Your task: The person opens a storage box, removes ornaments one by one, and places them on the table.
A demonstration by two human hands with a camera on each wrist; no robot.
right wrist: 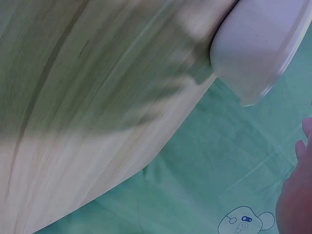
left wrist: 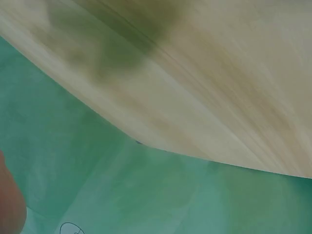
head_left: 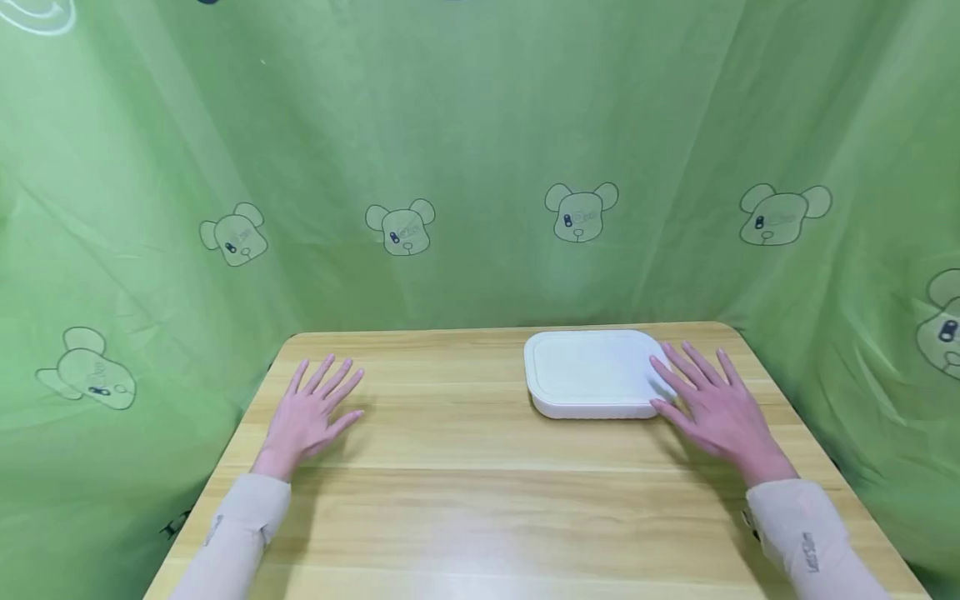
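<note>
1. Fingers spread wide, a person's right grip holds nothing; thumb and index fingertips overlap the right edge of a white container in the head view, though contact cannot be told.
2. The left grip, also spread and holding nothing, hovers over the left side of the tabletop, well apart from the container.
3. The container, smooth and glossy, sits at the far right of the tabletop, its flat top a round-cornered rectangle.
4. Pale sleeves reach across light, streaked wood grain; behind hangs a creased green curtain printed with outlined bear heads.
5. The right wrist view reveals the container's curved side wall and jutting rim; the left wrist view shows no container, only tabletop, curtain and a sliver of hand.
</note>
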